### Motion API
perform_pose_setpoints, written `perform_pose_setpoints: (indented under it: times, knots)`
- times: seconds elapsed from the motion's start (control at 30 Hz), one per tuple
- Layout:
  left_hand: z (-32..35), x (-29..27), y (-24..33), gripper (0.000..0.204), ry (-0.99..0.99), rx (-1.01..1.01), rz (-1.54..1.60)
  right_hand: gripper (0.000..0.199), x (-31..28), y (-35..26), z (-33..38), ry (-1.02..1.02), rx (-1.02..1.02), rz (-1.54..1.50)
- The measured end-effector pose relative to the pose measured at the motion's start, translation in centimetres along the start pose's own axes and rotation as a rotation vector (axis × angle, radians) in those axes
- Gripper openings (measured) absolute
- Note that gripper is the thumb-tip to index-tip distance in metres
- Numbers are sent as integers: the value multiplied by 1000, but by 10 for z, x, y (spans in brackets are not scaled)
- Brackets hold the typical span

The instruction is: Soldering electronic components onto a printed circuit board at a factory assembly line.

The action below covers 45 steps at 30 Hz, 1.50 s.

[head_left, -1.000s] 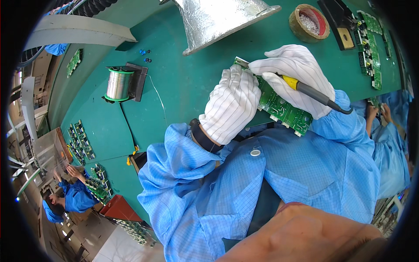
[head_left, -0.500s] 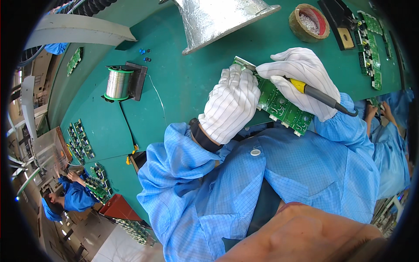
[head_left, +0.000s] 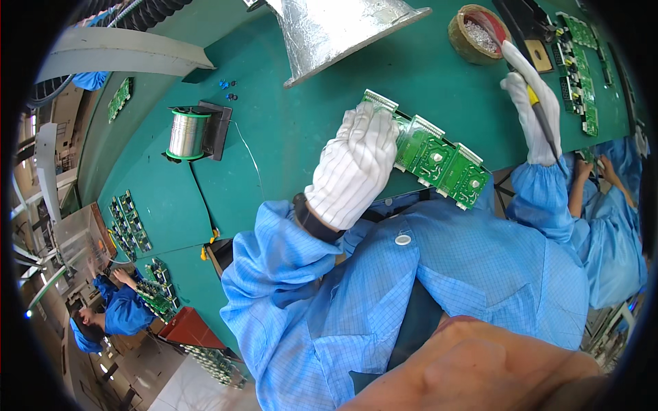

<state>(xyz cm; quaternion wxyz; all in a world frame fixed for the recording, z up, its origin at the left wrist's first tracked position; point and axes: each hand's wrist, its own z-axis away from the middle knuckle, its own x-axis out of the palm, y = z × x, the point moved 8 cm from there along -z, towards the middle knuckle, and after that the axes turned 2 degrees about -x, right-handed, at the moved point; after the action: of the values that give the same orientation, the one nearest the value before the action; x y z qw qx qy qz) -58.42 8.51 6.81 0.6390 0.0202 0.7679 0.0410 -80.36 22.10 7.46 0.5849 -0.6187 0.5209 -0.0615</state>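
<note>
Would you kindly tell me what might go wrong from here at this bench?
The green circuit-board strip appears to overhang the near edge of the green tabletop, with the white-gloved left hand at only one end, so it might tilt or slip. The white-gloved right hand, holding a yellow-and-grey pen-shaped tool, appears close to the round brown container, so it could bump it.

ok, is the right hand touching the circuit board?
Apart: the head view shows green tabletop plainly between the right hand and the circuit board.
</note>
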Motion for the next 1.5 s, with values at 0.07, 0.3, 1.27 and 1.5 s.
perform_pose_setpoints:
  times: [0.07,0.3,1.27,1.5]
  knots:
    - [1,-9,-2,41,-10,-23,78,38,0,1,2,-7,11,82]
    - [17,-43,-39,33,423,-410,56,33,43,-58,24,-183,-303,-48]
    - [2,12,-65,30,208,-492,708,20,62,-105,34,-196,-567,-52]
    - [3,10,-63,30,220,-478,690,21,67,-103,33,-219,-580,-40]
